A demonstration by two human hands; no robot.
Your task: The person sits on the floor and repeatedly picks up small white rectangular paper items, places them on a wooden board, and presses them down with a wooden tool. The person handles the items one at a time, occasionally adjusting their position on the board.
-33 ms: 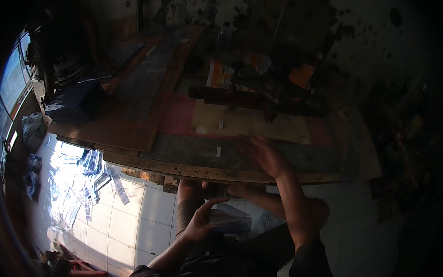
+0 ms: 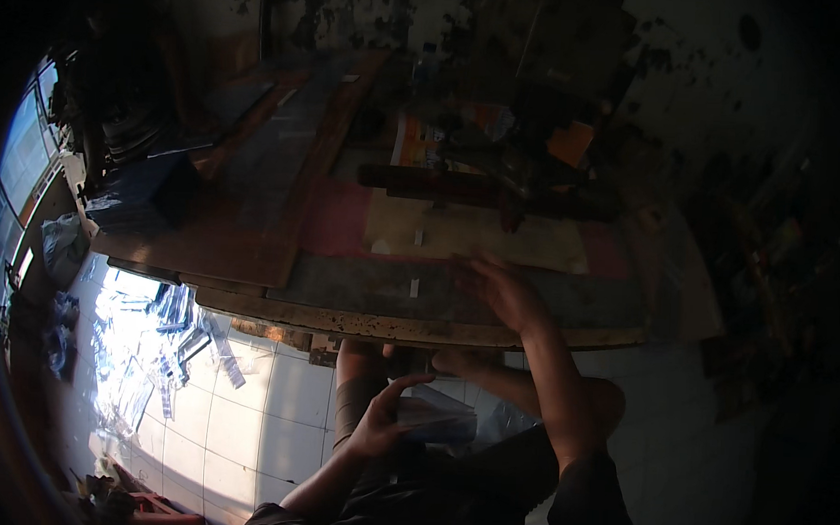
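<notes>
Over my lap, my left hand [image 2: 377,423] is closed on a stack of pale, see-through plastic sheets [image 2: 440,417]; whether they are loose sheets or bags cannot be made out. My right hand [image 2: 504,291] reaches over the front of the workbench [image 2: 345,292] with its fingers stretched out. Its fingertips are at the near edge of a yellowish sheet [image 2: 476,235], which lies on a pink one [image 2: 334,218]. Nothing shows in that hand. Two small white pieces lie nearby, one on the grey bench top [image 2: 414,287], the other on the yellowish sheet.
A long dark bar [image 2: 478,186] crosses behind the yellowish sheet, with dim machine parts beyond it. A dark blue box-like block [image 2: 140,193] sits on the bench's left. Shiny plastic strips [image 2: 172,333] litter the sunlit tiled floor. The right side is in deep shadow.
</notes>
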